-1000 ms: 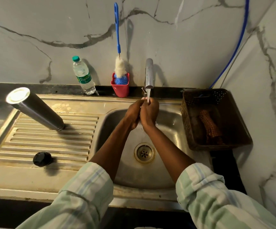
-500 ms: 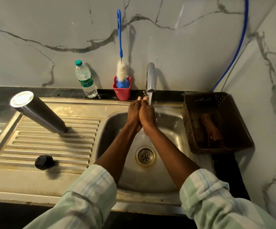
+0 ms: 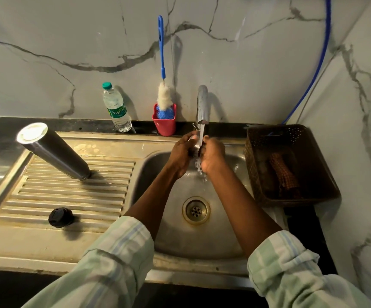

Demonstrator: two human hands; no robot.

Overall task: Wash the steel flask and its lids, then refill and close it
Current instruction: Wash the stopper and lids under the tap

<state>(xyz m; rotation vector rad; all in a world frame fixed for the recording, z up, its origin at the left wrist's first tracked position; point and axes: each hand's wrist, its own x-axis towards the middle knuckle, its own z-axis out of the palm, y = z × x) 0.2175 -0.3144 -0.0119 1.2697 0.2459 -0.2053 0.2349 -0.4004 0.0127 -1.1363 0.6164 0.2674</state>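
The steel flask (image 3: 53,151) stands on the ribbed drainboard (image 3: 69,196) at the left, its flat closed end up. A black round lid (image 3: 60,217) lies on the drainboard nearer to me. My left hand (image 3: 181,152) and my right hand (image 3: 212,155) meet under the tap (image 3: 202,105), where water runs down between them. Their fingers curl round a small dark lid (image 3: 197,151), most of it hidden by the hands. Water splashes below into the sink (image 3: 202,241).
A plastic water bottle (image 3: 115,107) and a red cup (image 3: 164,123) holding a blue-handled bottle brush (image 3: 162,47) stand against the marble wall. A brown basket (image 3: 291,165) with a checked cloth sits right of the sink. A blue hose (image 3: 320,58) runs down the wall.
My hands have parted slightly and dropped a little under the spout, and the stream between them shows more strongly. The flask and black lid have not moved.
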